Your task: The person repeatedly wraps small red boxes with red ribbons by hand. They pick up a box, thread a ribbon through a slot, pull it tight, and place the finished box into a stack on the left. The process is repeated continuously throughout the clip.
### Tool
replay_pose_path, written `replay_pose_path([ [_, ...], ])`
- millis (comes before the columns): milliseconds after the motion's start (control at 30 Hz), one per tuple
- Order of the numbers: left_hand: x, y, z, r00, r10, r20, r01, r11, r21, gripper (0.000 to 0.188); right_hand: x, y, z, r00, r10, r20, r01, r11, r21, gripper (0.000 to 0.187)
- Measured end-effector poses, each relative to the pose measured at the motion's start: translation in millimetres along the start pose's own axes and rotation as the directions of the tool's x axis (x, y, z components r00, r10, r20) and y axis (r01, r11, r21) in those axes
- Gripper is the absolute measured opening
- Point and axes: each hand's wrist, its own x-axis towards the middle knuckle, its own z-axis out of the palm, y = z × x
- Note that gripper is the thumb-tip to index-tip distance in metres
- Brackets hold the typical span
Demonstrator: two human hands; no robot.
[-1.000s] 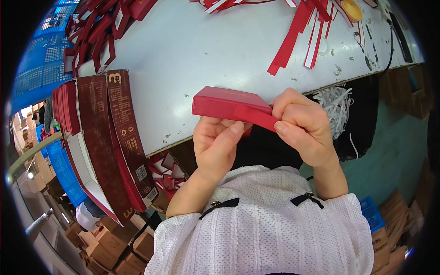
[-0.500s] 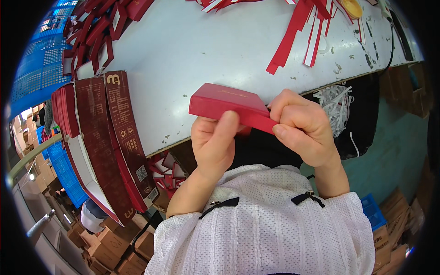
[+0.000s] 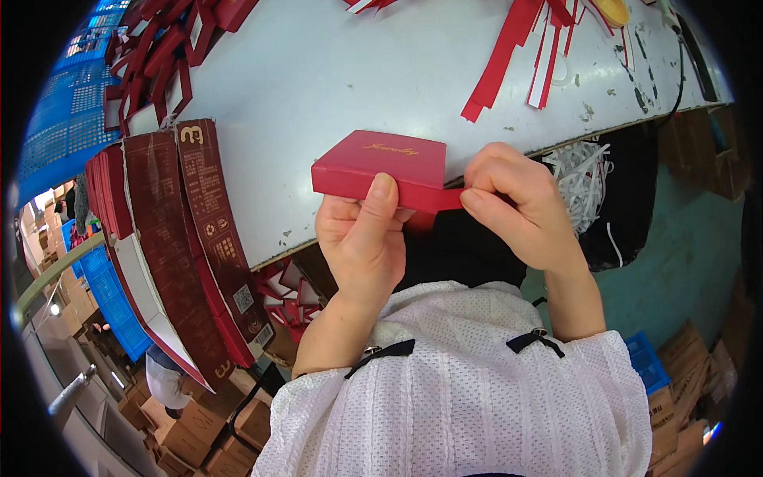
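Note:
A flat red jewelry box [image 3: 389, 161] with gold lettering on its top is held up in front of me, just past the table's near edge. My left hand [image 3: 362, 246] is closed on it, with the thumb pressed against its front side and the fingers underneath. From that side a red paper strip [image 3: 451, 199] runs out beyond the box's right corner. My right hand [image 3: 524, 207] is closed, pinching the strip's free end between thumb and fingers. Its other fingers are curled in.
The white table [image 3: 286, 103] bears red strips [image 3: 505, 67] at the back right and red box parts [image 3: 163, 56] at the back left. Left of me stands a dark red carton [image 3: 159, 238] packed with red pieces. A black bag [image 3: 636, 215] with white paper scraps [image 3: 579, 187] hangs at right.
The red box has shifted slightly left and away from me, and its top shows more fully. My right hand has moved a little up and left, still pinching the strip.

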Motion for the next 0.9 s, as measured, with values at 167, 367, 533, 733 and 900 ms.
replay_pose_path([
  [167, -3, -5, -11, 0.999, 0.033, 0.008, -0.033, 0.998, -0.057, 0.023, 4, -10, 1, 0.905, 0.411, 0.107, -0.423, 0.892, 0.158, 0.007],
  [367, -11, 9, -29, 0.993, -0.043, -0.11, 0.001, 0.932, -0.361, 0.029, -1, 1, -8, 0.989, 0.141, -0.035, -0.14, 0.989, 0.042, 0.024],
  [533, -15, 14, -41, 0.999, -0.041, 0.009, 0.038, 0.795, -0.606, 0.027, 11, 5, 0, 0.992, 0.094, -0.082, -0.091, 0.995, 0.042, 0.015],
  [733, -17, 16, -43, 0.998, -0.063, 0.0, 0.048, 0.754, -0.655, 0.027, 22, 11, 16, 0.988, 0.096, -0.122, -0.09, 0.994, 0.054, 0.012],
  [900, -17, 16, -43, 0.998, -0.064, 0.015, 0.058, 0.751, -0.658, 0.027, 28, 13, 20, 0.981, 0.172, -0.09, -0.169, 0.985, 0.041, 0.014],
])
